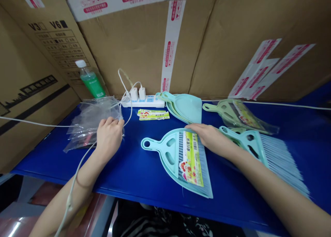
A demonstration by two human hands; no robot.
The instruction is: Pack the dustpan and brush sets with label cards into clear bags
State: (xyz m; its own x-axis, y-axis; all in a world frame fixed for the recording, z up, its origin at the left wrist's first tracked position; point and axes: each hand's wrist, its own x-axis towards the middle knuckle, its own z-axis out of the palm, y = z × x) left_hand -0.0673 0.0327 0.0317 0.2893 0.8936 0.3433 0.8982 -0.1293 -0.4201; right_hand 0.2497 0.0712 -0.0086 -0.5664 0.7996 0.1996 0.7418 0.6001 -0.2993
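Resting, fingers straight and released: right hand (210, 138), across the top edge of a teal dustpan (165, 157) nested with a labelled brush (199, 168), on a blue table (129, 182). Curled against a stack of clear plastic bags (90, 123): left hand (110, 137), fingers bent, grip on bags impossible to tell. Also listed: second teal brush (279, 161), just beside right forearm; bagged green dustpan (240, 116); stacked dustpans (187, 107); paper labels (153, 114); power strip (142, 101) with two chargers (138, 93); green bottle (90, 82).
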